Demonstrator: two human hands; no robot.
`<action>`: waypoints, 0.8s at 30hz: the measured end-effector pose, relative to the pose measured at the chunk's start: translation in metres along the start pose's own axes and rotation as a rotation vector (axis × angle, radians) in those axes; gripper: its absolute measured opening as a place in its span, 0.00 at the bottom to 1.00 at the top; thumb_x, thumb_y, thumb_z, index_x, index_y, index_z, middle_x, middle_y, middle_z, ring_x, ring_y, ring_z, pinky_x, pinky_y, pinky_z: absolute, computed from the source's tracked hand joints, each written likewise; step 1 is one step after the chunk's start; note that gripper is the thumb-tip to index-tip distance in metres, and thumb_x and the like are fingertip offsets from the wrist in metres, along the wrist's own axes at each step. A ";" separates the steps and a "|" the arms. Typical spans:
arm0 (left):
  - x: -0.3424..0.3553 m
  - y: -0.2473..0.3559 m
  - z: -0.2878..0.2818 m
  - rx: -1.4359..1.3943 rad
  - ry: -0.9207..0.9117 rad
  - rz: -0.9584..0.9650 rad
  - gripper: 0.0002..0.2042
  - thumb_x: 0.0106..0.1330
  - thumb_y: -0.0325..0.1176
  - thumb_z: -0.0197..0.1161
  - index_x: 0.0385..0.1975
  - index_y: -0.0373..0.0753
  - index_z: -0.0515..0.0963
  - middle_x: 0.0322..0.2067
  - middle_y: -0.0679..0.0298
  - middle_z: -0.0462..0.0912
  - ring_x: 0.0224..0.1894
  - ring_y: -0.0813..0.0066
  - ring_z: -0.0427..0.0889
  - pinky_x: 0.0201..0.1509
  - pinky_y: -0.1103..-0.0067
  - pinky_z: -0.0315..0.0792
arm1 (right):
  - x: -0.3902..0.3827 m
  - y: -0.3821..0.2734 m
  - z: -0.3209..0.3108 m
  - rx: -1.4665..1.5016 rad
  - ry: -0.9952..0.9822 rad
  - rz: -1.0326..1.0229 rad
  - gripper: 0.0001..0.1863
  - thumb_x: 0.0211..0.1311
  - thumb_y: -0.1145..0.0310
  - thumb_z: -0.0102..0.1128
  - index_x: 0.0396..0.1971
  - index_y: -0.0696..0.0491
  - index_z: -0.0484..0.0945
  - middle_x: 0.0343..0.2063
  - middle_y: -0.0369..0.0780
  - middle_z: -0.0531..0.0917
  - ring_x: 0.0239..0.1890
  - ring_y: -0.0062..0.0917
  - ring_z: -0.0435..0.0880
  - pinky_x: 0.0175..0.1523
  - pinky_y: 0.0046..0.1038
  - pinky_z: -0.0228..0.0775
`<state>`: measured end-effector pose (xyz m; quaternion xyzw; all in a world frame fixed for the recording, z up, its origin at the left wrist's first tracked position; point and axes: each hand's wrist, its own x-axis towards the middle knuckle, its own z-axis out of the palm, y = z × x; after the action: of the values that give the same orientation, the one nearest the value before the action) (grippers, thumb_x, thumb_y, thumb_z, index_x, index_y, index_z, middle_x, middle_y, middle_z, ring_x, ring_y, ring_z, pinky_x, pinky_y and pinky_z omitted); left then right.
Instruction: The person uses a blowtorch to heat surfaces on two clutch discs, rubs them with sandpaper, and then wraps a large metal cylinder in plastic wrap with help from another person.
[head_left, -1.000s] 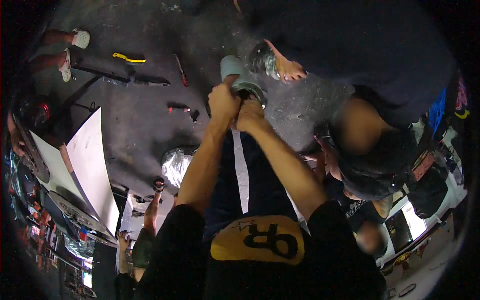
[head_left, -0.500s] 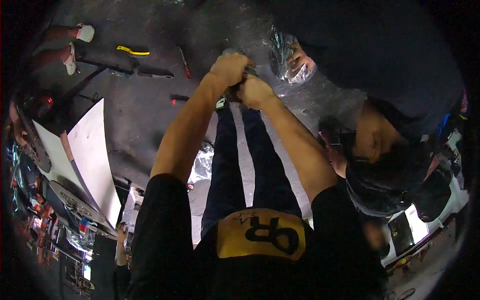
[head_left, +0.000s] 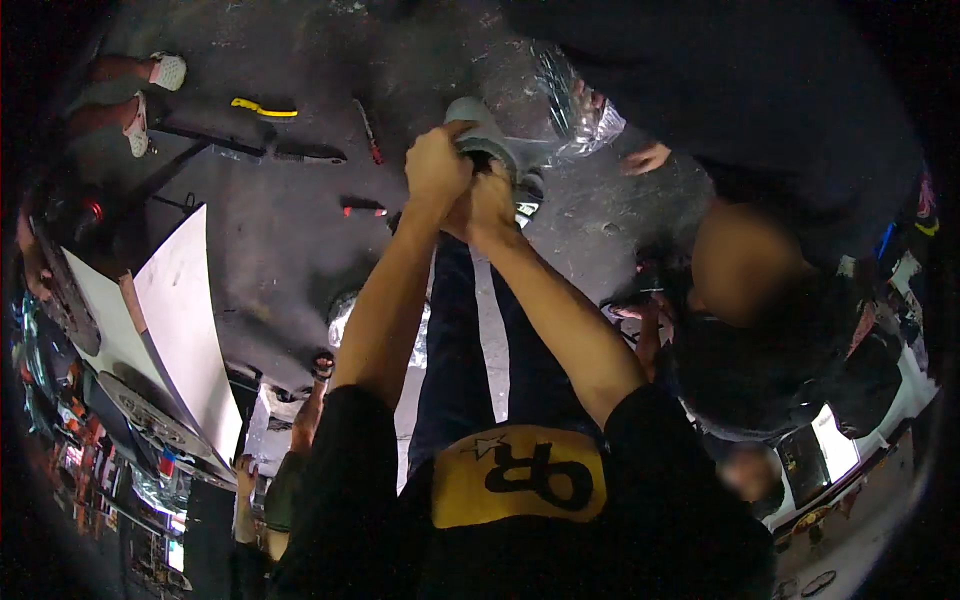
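Observation:
Out ahead of me, above my feet, is a grey, rounded, hollow piece [head_left: 475,118] with a dark opening toward me. What kind of thing it is, I cannot make out. My left hand [head_left: 438,168] is closed on its left rim, with the thumb side across the edge. My right hand [head_left: 490,200] is at the opening, its fingers hidden inside or behind the rim. To the right, a crumpled clear plastic bag [head_left: 572,115] lies by a co-worker's hand. The co-worker's other hand [head_left: 645,159] is apart from it, low over the floor.
On the dark floor to the left lie a yellow-handled tool [head_left: 263,108], a dark brush [head_left: 312,154], a red-handled tool [head_left: 370,135] and a small red piece [head_left: 363,210]. White bent panels [head_left: 185,300] stand farther left. The co-worker in dark clothes leans in from the right.
The grey piece has come into clearer view above my hands. My right hand has shifted left and down to its opening. The co-worker's near hand shows apart from the plastic bag.

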<state>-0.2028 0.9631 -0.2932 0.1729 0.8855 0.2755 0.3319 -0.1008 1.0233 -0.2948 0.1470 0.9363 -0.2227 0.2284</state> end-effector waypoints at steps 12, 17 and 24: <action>0.023 -0.005 -0.015 0.149 -0.275 0.412 0.26 0.55 0.28 0.65 0.58 0.47 0.78 0.45 0.49 0.86 0.50 0.43 0.84 0.54 0.54 0.77 | 0.014 0.024 -0.041 -0.191 -0.323 -0.316 0.12 0.61 0.66 0.59 0.39 0.51 0.88 0.43 0.47 0.89 0.50 0.40 0.87 0.65 0.38 0.68; 0.022 -0.039 -0.021 -0.093 0.074 0.051 0.25 0.52 0.27 0.63 0.54 0.40 0.76 0.45 0.42 0.85 0.51 0.38 0.82 0.57 0.54 0.75 | 0.037 -0.022 -0.023 0.065 -0.106 -0.040 0.14 0.59 0.57 0.62 0.35 0.49 0.89 0.36 0.46 0.90 0.45 0.35 0.89 0.65 0.39 0.67; 0.027 -0.061 -0.040 -0.112 0.079 0.012 0.28 0.52 0.27 0.63 0.59 0.40 0.76 0.46 0.41 0.85 0.53 0.38 0.82 0.57 0.57 0.76 | 0.059 -0.013 -0.013 -0.135 -0.022 -0.381 0.16 0.57 0.54 0.65 0.26 0.52 0.88 0.27 0.46 0.89 0.35 0.38 0.89 0.65 0.38 0.67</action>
<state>-0.2572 0.9140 -0.3182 0.1483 0.8799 0.3333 0.3044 -0.1607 1.0289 -0.3094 -0.0511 0.9574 -0.2001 0.2018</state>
